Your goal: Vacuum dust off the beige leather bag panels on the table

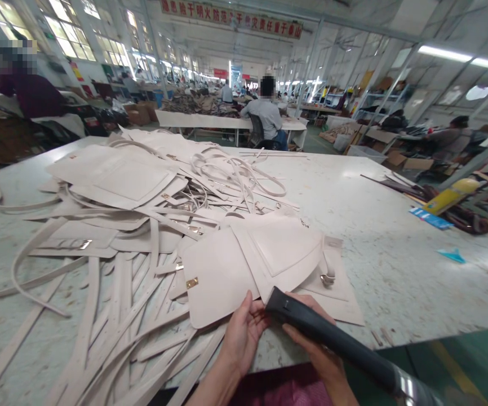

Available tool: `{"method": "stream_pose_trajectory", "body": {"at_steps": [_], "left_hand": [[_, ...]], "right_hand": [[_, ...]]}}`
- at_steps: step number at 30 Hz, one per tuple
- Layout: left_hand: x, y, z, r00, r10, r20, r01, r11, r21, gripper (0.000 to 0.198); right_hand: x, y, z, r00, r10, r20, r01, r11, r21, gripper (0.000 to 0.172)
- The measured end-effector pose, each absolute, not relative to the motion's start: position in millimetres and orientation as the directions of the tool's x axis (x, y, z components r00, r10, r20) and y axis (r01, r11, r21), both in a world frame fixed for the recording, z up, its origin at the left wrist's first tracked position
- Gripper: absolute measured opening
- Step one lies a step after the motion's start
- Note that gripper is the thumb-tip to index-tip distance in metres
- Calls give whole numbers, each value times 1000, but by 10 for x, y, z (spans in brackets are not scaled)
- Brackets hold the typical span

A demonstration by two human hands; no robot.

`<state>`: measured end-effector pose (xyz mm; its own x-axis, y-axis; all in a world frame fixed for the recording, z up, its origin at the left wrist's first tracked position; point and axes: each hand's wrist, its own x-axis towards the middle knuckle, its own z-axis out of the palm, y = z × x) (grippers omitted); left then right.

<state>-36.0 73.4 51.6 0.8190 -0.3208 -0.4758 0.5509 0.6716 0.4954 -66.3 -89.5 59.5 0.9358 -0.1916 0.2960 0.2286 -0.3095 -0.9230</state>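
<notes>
A beige bag panel [222,276] with a small gold clasp lies on the near part of the table, overlapped by another beige bag piece [286,242] with a stitched pocket. My left hand [246,332] is at their lower edge, thumb raised against the panel, fingers loosely curled and apart from the thumb. Just right of it is the flat end of a black tube-shaped tool [324,330], which runs off toward the bottom right. Around the tool, my right hand [311,338] has fingers on the far side and others on the near side; its palm is hidden.
Beige bag pieces [121,175] and long straps [94,304] are heaped across the left of the table [354,197]. A yellow cylinder [455,194] and blue scraps [451,255] lie at right. Beyond, a person in a grey top [265,115] sits facing away.
</notes>
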Motion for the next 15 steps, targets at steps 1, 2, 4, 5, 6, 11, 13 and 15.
{"method": "stream_pose_trajectory", "body": {"at_steps": [1,2,4,5,6,11,13,15], "left_hand": [[-363,731,509,822,-317,-474,546,675,496,43],[-366,728,504,823,-313,-474,544,675,499,42],[-370,723,503,826,-307,-472,541,665,515,42],[-372,719,506,831,-299,-468,535,658,529,43],[-374,714,508,837,-290,-464,527,654,542,45],[-373,695,508,843,-281,-458,508,694,510,53],[-366,683,505,843,-272,-464,506,694,513,54],[-351,651,511,840,-211,-500,495,675,548,47]], "right_hand": [[-653,-828,576,929,-200,310,238,-319,-917,30],[-646,-769,554,921,-221,322,242,-325,-914,30],[-640,-697,514,911,-274,307,220,-306,-926,33],[-640,-686,499,914,-286,287,199,-299,-933,35],[-639,-688,488,919,-292,264,175,-297,-939,38],[-586,-750,458,930,-288,227,152,-263,-953,39],[-582,-776,438,921,-328,209,145,-210,-967,36],[-620,-819,405,908,-378,180,112,-195,-974,34]]}}
